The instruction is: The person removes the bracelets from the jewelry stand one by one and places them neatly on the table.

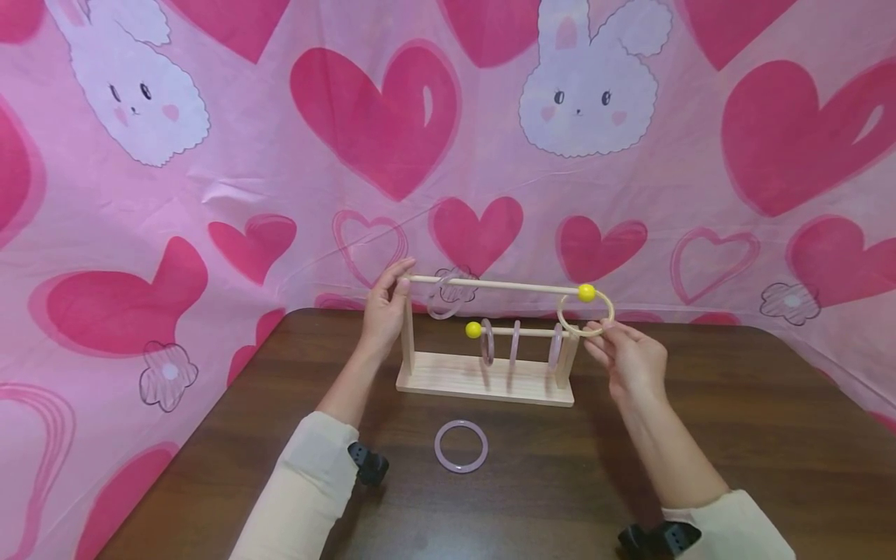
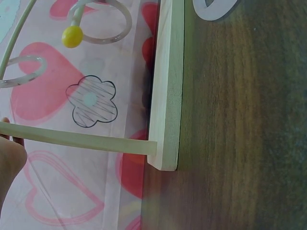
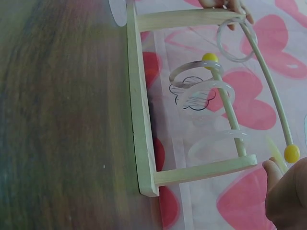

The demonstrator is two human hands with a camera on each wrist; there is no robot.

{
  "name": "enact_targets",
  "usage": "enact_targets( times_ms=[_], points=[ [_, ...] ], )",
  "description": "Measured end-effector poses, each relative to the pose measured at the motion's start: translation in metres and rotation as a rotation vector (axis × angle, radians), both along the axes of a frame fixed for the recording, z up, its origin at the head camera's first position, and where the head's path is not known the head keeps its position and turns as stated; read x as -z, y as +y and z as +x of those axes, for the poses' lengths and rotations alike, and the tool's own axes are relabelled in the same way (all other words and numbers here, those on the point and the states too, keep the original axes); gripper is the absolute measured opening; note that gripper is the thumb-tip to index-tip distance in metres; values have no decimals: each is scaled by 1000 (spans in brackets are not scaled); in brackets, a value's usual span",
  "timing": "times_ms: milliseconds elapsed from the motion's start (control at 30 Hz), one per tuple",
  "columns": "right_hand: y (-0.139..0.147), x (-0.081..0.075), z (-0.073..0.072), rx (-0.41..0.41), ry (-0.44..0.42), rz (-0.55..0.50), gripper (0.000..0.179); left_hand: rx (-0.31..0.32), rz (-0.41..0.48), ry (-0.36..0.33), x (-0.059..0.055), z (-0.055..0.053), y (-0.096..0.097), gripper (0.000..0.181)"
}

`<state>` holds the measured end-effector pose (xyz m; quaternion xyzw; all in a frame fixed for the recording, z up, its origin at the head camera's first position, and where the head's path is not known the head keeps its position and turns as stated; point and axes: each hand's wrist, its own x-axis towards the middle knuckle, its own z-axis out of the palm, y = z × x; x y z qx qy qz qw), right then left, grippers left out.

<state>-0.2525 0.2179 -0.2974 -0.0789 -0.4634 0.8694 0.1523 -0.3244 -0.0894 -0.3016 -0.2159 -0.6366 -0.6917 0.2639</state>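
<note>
A wooden bangle stand (image 1: pixel 483 379) has two rods, each tipped with a yellow ball. My left hand (image 1: pixel 383 307) grips the top of its taller left post, thumb in front. My right hand (image 1: pixel 635 359) pinches a pale yellow bangle (image 1: pixel 562 319) by its lower right edge, at the ball end (image 1: pixel 586 293) of the upper rod. Whether the rod's tip is through this bangle, I cannot tell. One translucent bangle (image 3: pixel 219 40) hangs on the upper rod near the left post. Three bangles hang on the lower rod, including a brownish-purple one (image 1: pixel 488 342).
A lilac bangle (image 1: pixel 460 471) lies flat on the dark wooden table (image 1: pixel 532 482) in front of the stand. Behind the table hangs a pink cloth (image 1: pixel 490 179) with hearts and rabbits. Each sleeve carries a black wrist device (image 1: pixel 369 464).
</note>
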Motion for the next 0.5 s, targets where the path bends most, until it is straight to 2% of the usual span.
enact_targets(
  times_ms=[133, 367, 467, 500],
  points=[
    [2, 3, 1, -24, -9, 16, 23, 0, -1, 3, 0, 0, 0, 31],
    [10, 14, -2, -64, 37, 85, 17, -4, -5, 1, -1, 1, 0, 31],
    [10, 12, 0, -77, 16, 99, 20, -1, -1, -1, 0, 1, 0, 31],
    [7, 8, 3, -71, -15, 122, 23, -1, -1, -3, 0, 0, 0, 31]
  ],
)
